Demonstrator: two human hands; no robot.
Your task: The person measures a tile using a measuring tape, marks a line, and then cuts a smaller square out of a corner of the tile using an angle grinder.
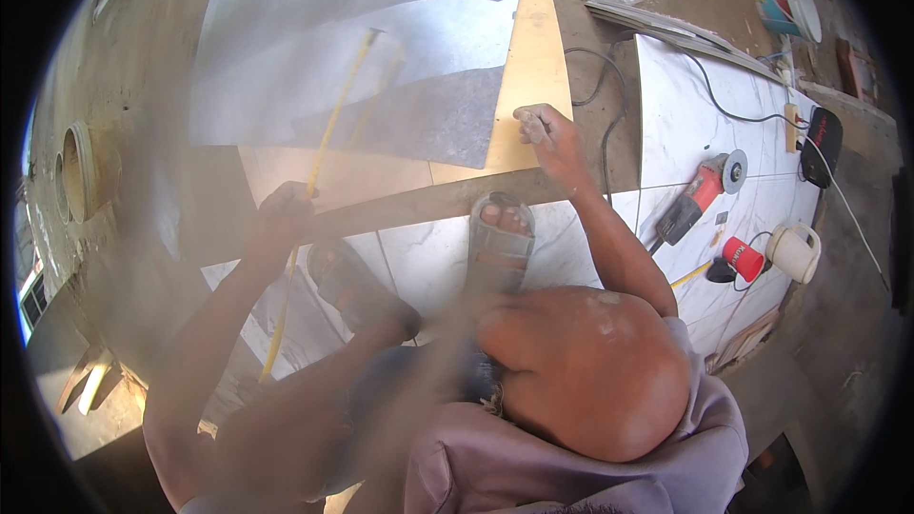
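A yellow tape (328, 133) is gripped in the left hand (284, 211) and stretched far across a grey tile (381, 48) lying on the floor. A pencil (545, 120) is pinched in the right hand (547, 138) at the tile's near right corner. A sandalled foot (500, 238) is planted just near of that hand. To the right, a red grinder (705, 190) is laid on white tiles (685, 105).
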